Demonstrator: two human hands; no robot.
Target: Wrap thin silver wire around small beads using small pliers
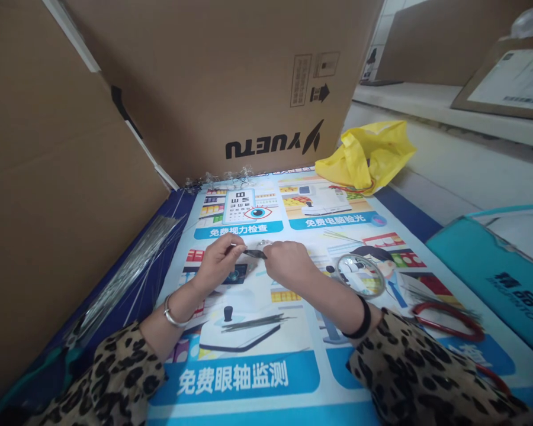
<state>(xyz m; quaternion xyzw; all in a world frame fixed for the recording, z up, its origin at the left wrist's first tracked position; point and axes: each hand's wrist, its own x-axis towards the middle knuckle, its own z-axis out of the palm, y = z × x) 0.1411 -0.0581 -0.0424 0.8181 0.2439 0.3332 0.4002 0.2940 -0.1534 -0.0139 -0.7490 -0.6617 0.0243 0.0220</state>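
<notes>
My left hand [220,258] and my right hand [288,263] meet over a printed poster [257,378] that covers the surface. Both are pinched closed on a thin dark stick-like piece [254,253] held between them. Something small and clear sits by my right fingers; I cannot make it out. A few thin dark sticks [255,322] lie on the poster just below my hands. A roll of clear tape [361,274] lies to the right of my right hand. I wear leopard-print sleeves, a silver bangle on the left wrist and a black band on the right.
Large cardboard boxes [231,77] stand at the back and left. A bundle of thin wires in clear wrap [128,272] lies at the left. A yellow plastic bag [368,154] sits at the back right, a red ring [446,319] and a teal box [497,278] at the right.
</notes>
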